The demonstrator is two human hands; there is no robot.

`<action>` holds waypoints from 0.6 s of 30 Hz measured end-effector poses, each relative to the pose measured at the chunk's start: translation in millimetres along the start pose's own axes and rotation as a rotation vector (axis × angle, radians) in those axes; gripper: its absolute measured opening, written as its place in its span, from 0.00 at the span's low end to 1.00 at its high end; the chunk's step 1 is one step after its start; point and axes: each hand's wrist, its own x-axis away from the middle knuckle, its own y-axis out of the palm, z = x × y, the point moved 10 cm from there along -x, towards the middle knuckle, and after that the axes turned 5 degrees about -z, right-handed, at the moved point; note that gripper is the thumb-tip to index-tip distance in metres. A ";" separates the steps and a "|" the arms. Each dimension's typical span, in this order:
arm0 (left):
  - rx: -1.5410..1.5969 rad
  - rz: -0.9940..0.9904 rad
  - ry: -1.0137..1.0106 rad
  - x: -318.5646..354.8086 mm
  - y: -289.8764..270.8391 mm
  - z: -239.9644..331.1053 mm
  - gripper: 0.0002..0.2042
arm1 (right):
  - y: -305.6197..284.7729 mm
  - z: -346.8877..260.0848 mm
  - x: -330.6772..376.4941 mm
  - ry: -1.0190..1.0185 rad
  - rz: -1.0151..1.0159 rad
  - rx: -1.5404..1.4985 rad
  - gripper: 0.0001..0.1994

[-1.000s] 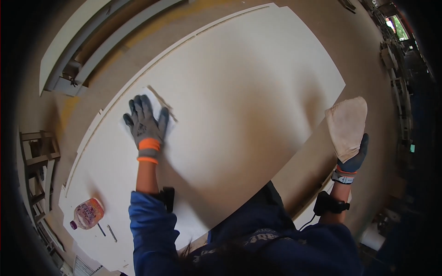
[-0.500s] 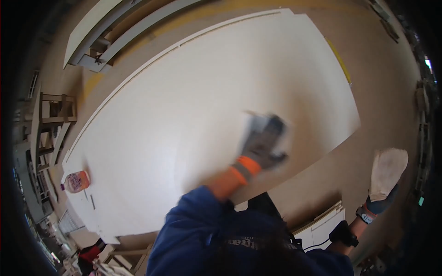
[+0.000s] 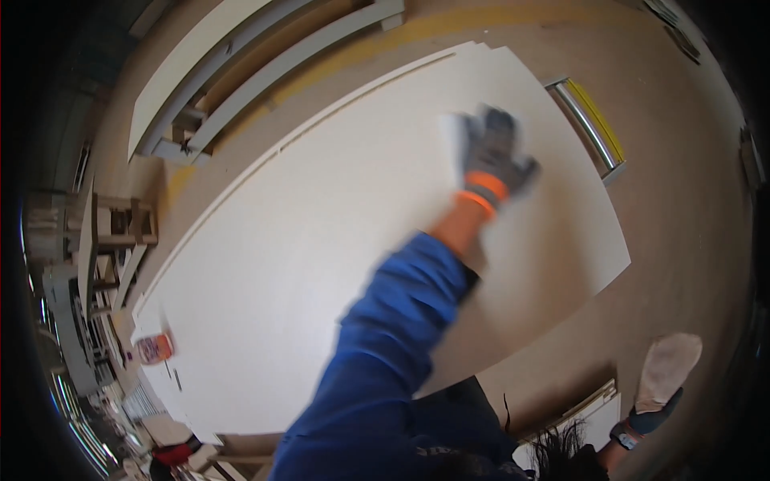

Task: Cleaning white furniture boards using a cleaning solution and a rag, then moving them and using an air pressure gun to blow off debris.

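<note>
Onto the white board (image 3: 321, 232) the white cloth (image 3: 454, 135), probably light, soft and best held flat, is pressed by the left hand (image 3: 491, 149), fingers spread though blurred; a beige pad (image 3: 670, 365), seemingly soft yet shape-keeping, is gripped at its lower end by the right hand (image 3: 659, 410). Compared with half a second ago, the cloth is carried nearer the board's far edge.

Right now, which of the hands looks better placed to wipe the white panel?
Left, probably: the left hand is over the white panel, with a blurred white piece under it. The right hand is off the panel, holding a beige pad.
</note>
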 end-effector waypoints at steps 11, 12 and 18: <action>-0.325 -0.156 -0.092 -79.2 -7.8 -67.0 0.40 | -0.9 -44.3 -43.1 0.012 -0.473 -0.213 0.29; -0.327 -0.193 -0.152 -97.8 -6.5 -75.9 0.40 | 54.5 -34.5 -14.1 0.094 -0.831 -0.235 0.29; -0.315 -0.154 -0.173 -154.0 38.1 -16.9 0.39 | 97.1 -58.5 -33.0 0.131 -1.214 -0.142 0.30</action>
